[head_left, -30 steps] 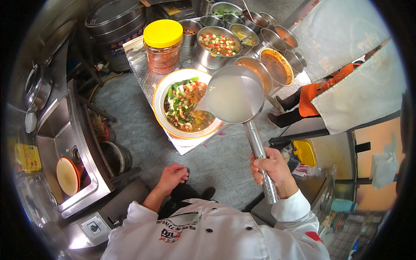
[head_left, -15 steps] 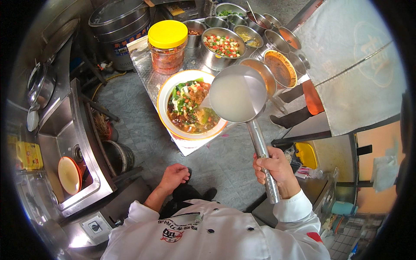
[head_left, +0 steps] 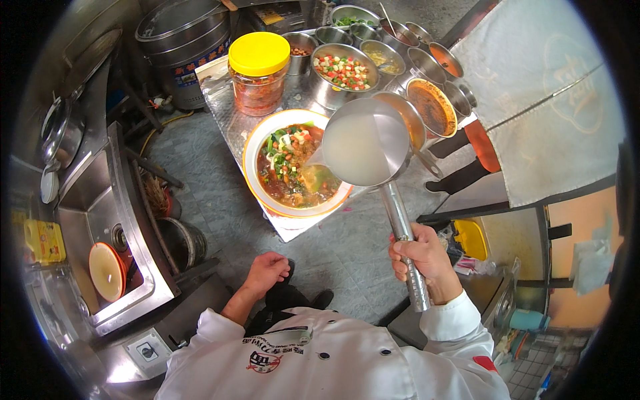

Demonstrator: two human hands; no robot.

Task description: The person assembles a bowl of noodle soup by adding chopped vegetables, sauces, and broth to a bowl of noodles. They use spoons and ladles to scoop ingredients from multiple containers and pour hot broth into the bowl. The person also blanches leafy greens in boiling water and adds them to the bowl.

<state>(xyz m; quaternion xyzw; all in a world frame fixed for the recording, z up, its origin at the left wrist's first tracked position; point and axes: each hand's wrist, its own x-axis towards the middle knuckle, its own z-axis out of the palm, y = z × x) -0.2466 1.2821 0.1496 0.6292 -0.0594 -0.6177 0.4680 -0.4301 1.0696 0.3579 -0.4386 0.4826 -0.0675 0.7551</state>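
Observation:
My right hand (head_left: 424,259) is closed round the tubular metal handle of a large, deep ladle (head_left: 397,213). Cloudy whitish broth (head_left: 357,150) fills part of the ladle, which is tipped to the left. A stream of it runs over the left lip into a white bowl with an orange rim (head_left: 251,157). In that bowl, diced vegetables, peanuts, greens and minced topping (head_left: 297,150) lie in brown soup. My left hand (head_left: 269,270) hangs in front of my body, its fingers curled in, with nothing visible in them.
The bowl stands on a metal table's near corner (head_left: 288,230). Behind it are a yellow-lidded jar (head_left: 259,73), a pot of diced vegetables (head_left: 343,73) and several metal containers. At left, a sink (head_left: 93,187) holds an orange-and-cream bowl (head_left: 108,270). A person's legs (head_left: 467,173) show beyond a hanging cloth (head_left: 533,100).
Broth has run from the ladle into the bowl; the soup stands higher round the toppings, which have spread a little. Both hands have stayed nearly still. The other person's foot has shifted right.

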